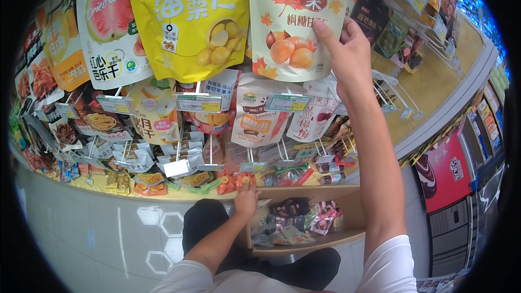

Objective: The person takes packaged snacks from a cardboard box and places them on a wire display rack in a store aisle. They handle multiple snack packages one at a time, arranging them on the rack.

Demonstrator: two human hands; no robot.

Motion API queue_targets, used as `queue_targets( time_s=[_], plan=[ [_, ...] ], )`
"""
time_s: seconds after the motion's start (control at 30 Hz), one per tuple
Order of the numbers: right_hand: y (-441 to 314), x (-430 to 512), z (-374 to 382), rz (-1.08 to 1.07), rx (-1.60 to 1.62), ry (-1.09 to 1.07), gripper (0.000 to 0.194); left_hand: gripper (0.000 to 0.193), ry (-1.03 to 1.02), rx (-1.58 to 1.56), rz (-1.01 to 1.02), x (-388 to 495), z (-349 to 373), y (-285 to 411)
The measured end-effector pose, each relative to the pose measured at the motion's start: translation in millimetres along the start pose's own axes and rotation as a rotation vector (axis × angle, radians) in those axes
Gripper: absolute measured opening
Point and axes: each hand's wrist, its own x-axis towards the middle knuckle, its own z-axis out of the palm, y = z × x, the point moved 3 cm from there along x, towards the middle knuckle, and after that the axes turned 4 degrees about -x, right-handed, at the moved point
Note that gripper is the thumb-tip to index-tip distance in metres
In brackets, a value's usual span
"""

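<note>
My right hand (349,51) holds the right edge of a cream snack pouch (299,16) printed with chestnuts and maple leaves, thumb in front and the other fingers at its side. The pouch hangs in line with a yellow chestnut pouch (191,24) on its left. Lower down, my left hand (246,200) reaches to the front edge of the bottom shelf (195,194), its fingertips against small red-orange packets (234,181). Whether those fingers grip anything is hidden. Below the shelf, right of my left hand, a wooden drawer (307,248) stands pulled out with several snack packets (291,215) inside.
More pouches hang on metal hooks with price tags (199,103), including a white guava pouch (116,28) and a beige pouch (260,110). At right, a curved counter (439,89) has projecting hooks (401,95). My knees (205,224) flank the drawer above a tiled floor (97,228).
</note>
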Motion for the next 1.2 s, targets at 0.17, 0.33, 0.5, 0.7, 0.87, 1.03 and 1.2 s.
queue_targets(
  time_s=[0.17,0.33,0.5,0.7,0.87,1.03,1.2],
  plan=[
    [9.0,-7.6,-3.7,-0.010,-0.068,-0.093,0.056,0.027,0.023,-0.010,0.012,-0.1,2.0,1.2],
    [13.1,-11.6,0.5,0.053,-0.060,-0.168,0.059,0.026,0.031,0.012,0.005,0.7,4.6,-4.5],
    [24.5,-15.6,-12.9,-0.059,-0.263,-0.141,0.060,0.028,0.008,-0.010,0.000,1.6,2.3,0.0],
    [11.1,-80.3,-49.7,-0.341,-0.477,0.084,0.048,0.027,-0.021,-0.005,-0.024,2.9,-2.5,2.7],
    [48.3,-202.1,-117.0,-0.426,-0.736,0.180,0.031,0.027,-0.028,0.007,-0.032,1.5,-2.3,1.8],
    [142.6,-347.3,-209.1,0.062,-0.980,0.088,0.021,0.026,-0.066,0.016,-0.044,3.4,-8.3,16.5],
    [212.1,-501.7,-287.4,0.539,-1.251,-0.103,0.017,0.028,-0.059,0.039,0.046,6.2,-3.5,18.3]
  ],
)
